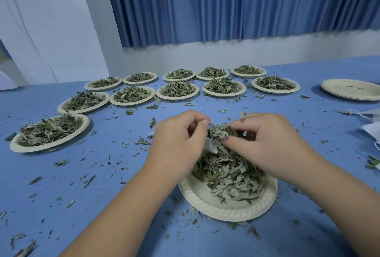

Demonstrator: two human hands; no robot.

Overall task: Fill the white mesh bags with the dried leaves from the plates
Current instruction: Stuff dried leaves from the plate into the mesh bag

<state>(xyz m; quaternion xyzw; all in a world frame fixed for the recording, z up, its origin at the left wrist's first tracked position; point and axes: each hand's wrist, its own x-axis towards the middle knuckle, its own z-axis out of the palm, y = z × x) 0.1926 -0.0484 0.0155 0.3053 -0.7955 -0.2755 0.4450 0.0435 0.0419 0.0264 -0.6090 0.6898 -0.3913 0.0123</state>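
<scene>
A cream paper plate (207,203) lies in front of me on the blue table, heaped with dried leaves (230,174). Above it my left hand (176,141) grips the edge of a white mesh bag (211,146), mostly hidden between my hands. My right hand (267,143) pinches a clump of leaves at the bag's mouth. Both hands hover over the far side of the plate.
Several more leaf-filled plates (176,91) stand in two rows across the back, and one (49,131) sits at the left. A stack of plates without leaves (351,89) stands at far right. Spare white mesh bags (370,127) lie at the right edge. Leaf crumbs litter the table.
</scene>
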